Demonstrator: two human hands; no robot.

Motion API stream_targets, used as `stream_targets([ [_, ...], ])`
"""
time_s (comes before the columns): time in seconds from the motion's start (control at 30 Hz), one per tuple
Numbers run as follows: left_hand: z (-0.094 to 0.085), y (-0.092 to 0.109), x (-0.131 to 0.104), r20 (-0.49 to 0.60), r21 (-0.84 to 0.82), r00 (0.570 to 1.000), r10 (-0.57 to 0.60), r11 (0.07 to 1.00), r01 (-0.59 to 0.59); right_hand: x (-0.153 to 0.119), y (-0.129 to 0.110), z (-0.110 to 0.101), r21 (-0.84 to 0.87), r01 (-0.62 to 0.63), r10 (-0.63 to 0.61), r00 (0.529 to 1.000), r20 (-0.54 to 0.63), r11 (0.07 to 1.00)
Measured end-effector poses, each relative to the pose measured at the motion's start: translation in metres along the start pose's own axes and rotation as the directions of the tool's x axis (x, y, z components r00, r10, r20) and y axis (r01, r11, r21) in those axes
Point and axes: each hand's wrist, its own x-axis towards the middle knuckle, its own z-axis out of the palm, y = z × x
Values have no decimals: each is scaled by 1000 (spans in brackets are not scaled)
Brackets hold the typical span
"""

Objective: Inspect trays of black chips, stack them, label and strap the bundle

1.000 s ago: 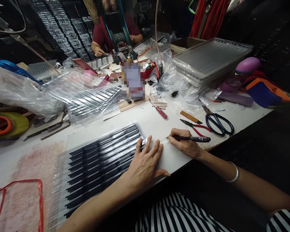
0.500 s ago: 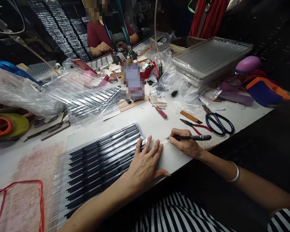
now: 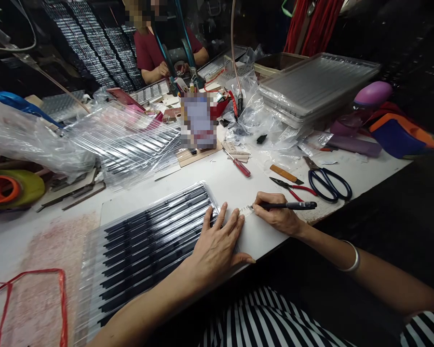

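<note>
My right hand grips a black pen, its tip touching the white work surface beside a short line of small handwriting. Fingers spread, my left hand lies flat across the right edge of a clear plastic tray. Rows of long black strips fill this tray. The left fingertips rest close to the writing. Just beyond the pen are pliers with red handles and scissors with dark blue handles.
A yellow-handled cutter and a red screwdriver lie farther in. Clear trays are heaped at left, and lidded trays stand back right. Red cord lies front left. Across the table sits a person in a dark red shirt.
The handwriting by the pen tip looks slightly longer. Both my hands stay nearly in place. The person across the table has shifted a hand slightly to the right.
</note>
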Motion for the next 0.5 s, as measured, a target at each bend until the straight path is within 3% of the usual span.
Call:
stream_targets([
  [0.5,2,0,-1,4,-9,1000,-6,1000,6,-2,1,0,-2,18,-18,1000,-1,1000],
])
